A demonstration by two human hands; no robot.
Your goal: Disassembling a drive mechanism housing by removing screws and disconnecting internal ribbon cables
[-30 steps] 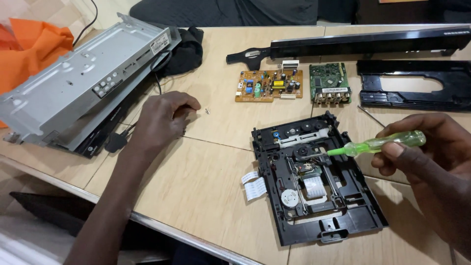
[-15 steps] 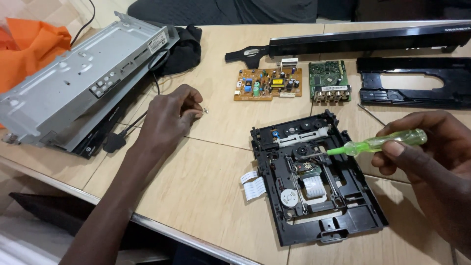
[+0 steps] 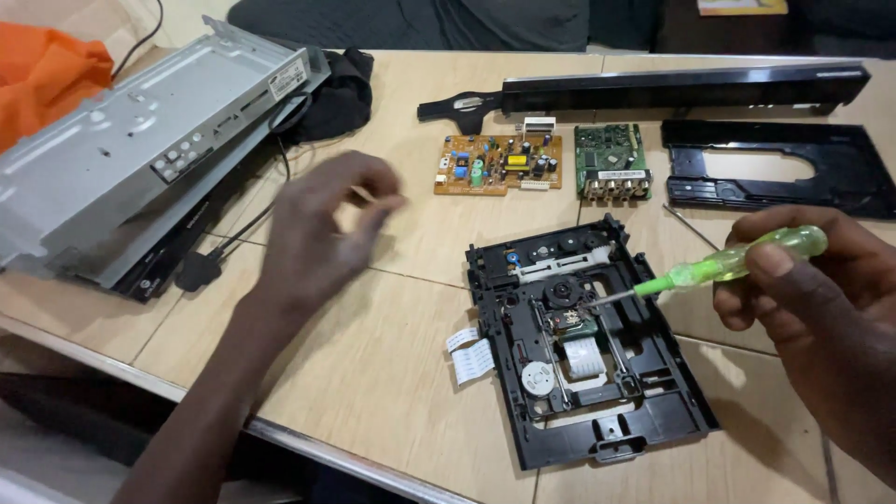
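My right hand has its grip pressed around the handle of the green screwdriver, thumb on top, so I can steady and turn it. Its long axis runs from the handle at upper right down-left to the metal tip, which points at the round spindle hub in the middle of the black disc drive tray; the tip is at the hub or just above it, I cannot tell which. The tray lies flat on the tabletop, mechanism upward, which leaves its parts open to the tool. My left hand hovers well left of the tray, blurred, fingertips drawn together as if pinching something too small to make out. Beyond the tray lie an orange-brown circuit board and a green circuit board, side by side. Far left of the tray the grey metal chassis rests tilted
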